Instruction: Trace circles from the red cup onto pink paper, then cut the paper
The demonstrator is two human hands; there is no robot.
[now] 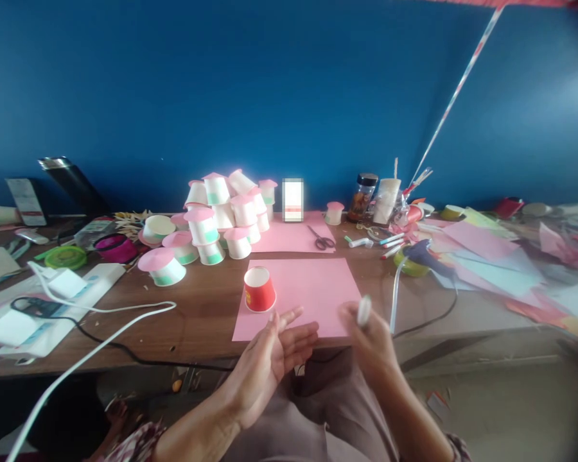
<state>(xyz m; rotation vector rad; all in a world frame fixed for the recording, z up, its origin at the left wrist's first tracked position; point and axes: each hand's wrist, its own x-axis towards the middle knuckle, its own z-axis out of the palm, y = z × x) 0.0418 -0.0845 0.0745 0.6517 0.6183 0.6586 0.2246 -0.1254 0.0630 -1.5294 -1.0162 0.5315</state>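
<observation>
- Fingers (299, 333) of the left hand (266, 359) are spread and hold nothing; the palm is turned up and inward, with the thumb near the red cup.
- The right hand (376, 343), blurred, has its fingers closed around a white marker (364, 311), just past the right edge of the near pink sheet.
- The red cup (261, 292) stands on the left part of the near pink sheet (315, 289), at the front of the tabletop (197, 327).
- Behind it lies a second pink sheet (284, 240), with dark-handled scissors (324, 243) at its right.
- Left of that sheet, white cups with pink tops (219, 216) are piled up.
- More markers (392, 240) lie to the right, near a dark-lidded jar (363, 199).
</observation>
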